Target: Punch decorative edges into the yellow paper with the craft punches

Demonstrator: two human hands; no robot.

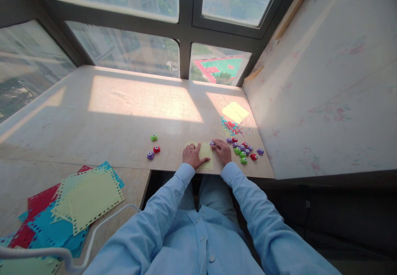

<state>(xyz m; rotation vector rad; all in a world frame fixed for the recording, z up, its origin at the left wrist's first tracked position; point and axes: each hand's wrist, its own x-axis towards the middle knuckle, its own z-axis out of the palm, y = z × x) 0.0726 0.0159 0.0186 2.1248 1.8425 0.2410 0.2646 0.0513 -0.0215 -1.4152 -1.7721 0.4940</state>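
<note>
A pale yellow sheet of paper point(204, 153) lies at the front edge of the wooden ledge, with small holes along its borders. My left hand point(192, 155) rests on its left part, fingers stretched out and thumb apart, a ring on one finger. At the sheet's upper right edge, my right hand point(222, 151) grips a small purple craft punch point(212, 143). The fingers partly hide where punch and paper meet. Just right of that hand sits a group of green, red and purple craft punches point(240, 147).
Red, blue and yellow paper bits point(232, 127) are scattered beyond the punches, beside another yellow sheet point(235, 112). Three punches point(156, 149) stand to the left. Punched coloured sheets point(96, 194) are piled lower left near a white cable point(93, 235). A wall point(310, 101) borders the right.
</note>
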